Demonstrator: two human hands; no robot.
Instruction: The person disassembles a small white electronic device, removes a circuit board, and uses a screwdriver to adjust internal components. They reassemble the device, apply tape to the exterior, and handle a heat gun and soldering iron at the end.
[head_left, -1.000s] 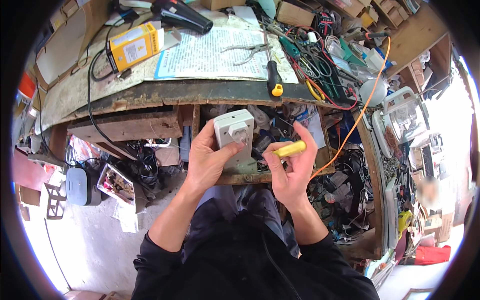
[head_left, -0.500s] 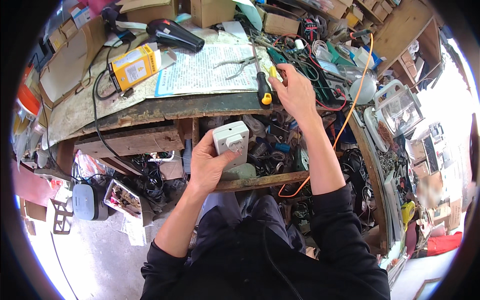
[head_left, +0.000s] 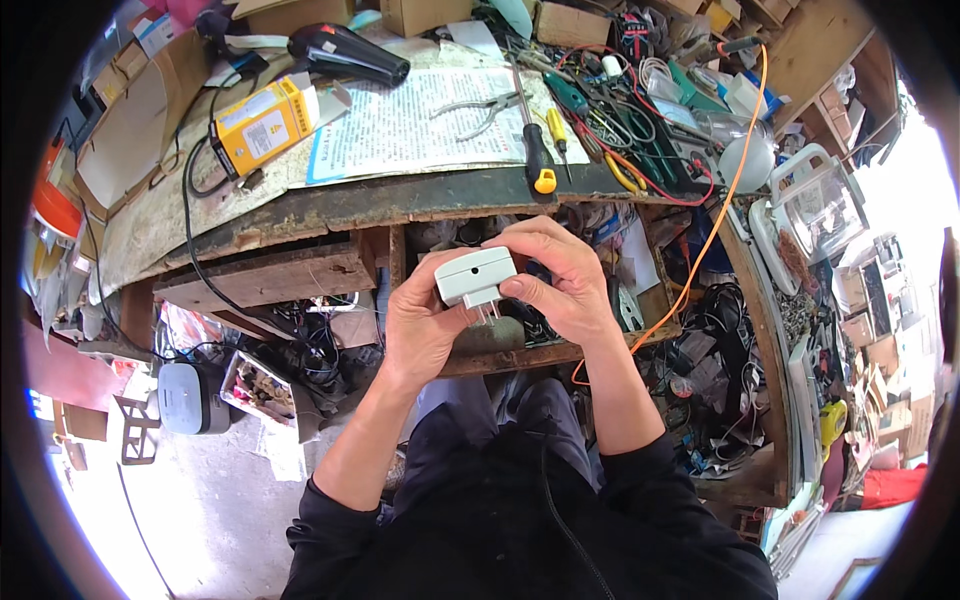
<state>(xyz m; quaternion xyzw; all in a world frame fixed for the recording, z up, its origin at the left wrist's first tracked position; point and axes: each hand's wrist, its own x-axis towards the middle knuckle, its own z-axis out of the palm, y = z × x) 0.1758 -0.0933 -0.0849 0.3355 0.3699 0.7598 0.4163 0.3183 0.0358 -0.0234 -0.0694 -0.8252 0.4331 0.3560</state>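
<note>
The left hand (head_left: 418,325) and right hand (head_left: 566,285) curl snugly round a white plug (head_left: 472,268) above the drawer (head_left: 520,358), below the bench's (head_left: 410,200) front edge. Apparently its casing is being worked; the next move calls for steady two-handed support.

On the table (head_left: 250,208), a carton (head_left: 265,130) lies left of a sheet (head_left: 375,135) bearing pliers (head_left: 498,104), two screwdrivers (head_left: 537,158) right of them. Before the table, a plug device (head_left: 475,273) sits between left grip (head_left: 418,325) and right grip (head_left: 572,278), above a drawer (head_left: 520,361).
</note>
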